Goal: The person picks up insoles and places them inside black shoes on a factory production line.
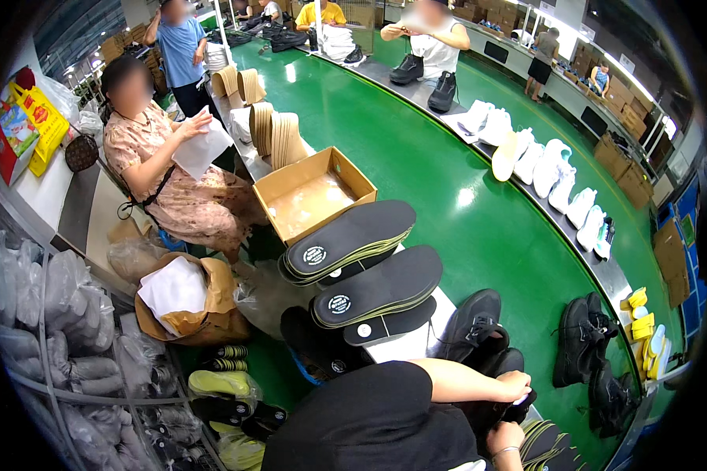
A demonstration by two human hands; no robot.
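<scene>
At the lower right, my left hand (514, 386) is closed at a black shoe (473, 412), and a small whitish bit shows by its fingertips. My right hand (506, 436), with a band at the wrist, grips the near side of that shoe, its fingers partly hidden. Much of the shoe is covered by my hands and left arm. Just beyond stands another black lace-up shoe (475, 323). Black insoles with yellow-green edges lie beside my right hand in a fanned stack (550, 446). Two more insole piles, one nearer (381, 286) and one farther (353, 235), sit left of the shoes.
An open cardboard box (314, 196) stands beyond the insoles. A seated person (177, 157) holds white sheets at the left, near a paper sack (188, 302). Across the green surface (479, 228), black shoes (581, 337) and white shoes (554, 169) line a curved ledge.
</scene>
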